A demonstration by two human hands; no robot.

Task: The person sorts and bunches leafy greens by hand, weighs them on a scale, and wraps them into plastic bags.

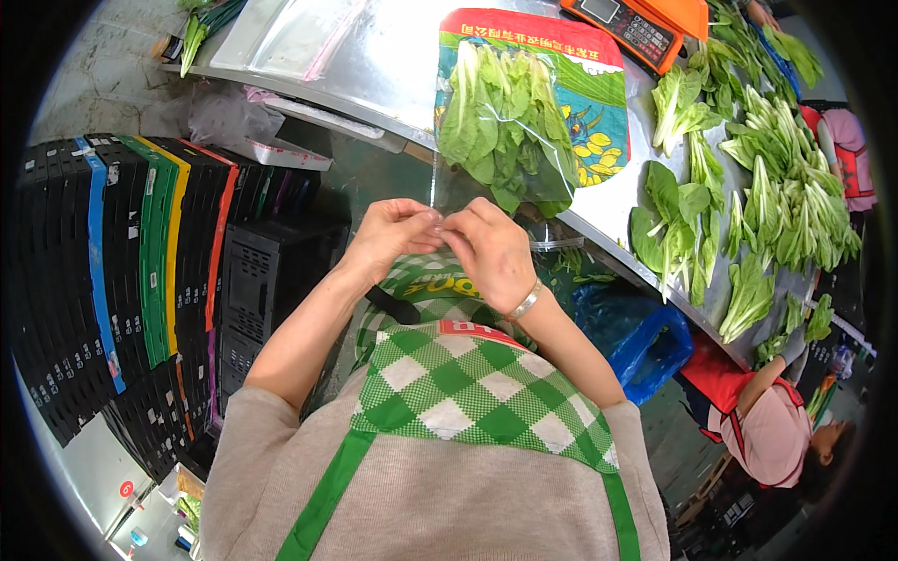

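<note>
A clear plastic bag [515, 184] of leafy greens [505, 119] lies on a printed woven sack [596, 119] at the edge of the metal table [393, 63]. Its near end hangs over the edge towards me. My left hand [403, 231] and my right hand [484, 245] meet just in front of the table edge, fingertips and thumbs pinched together at a corner of the clear plastic. A pale strip runs from my fingers up along the bag's left side, and another part of the strip shows right of my right hand. A bracelet is on my right wrist.
An orange digital scale [631, 31] stands at the back of the table. Loose leafy greens [793, 182] cover the table's right part. Below the edge hangs a blue plastic bag [631, 343]. Stacked black crates [63, 280] stand at left. A co-worker [765, 421] handles greens at right.
</note>
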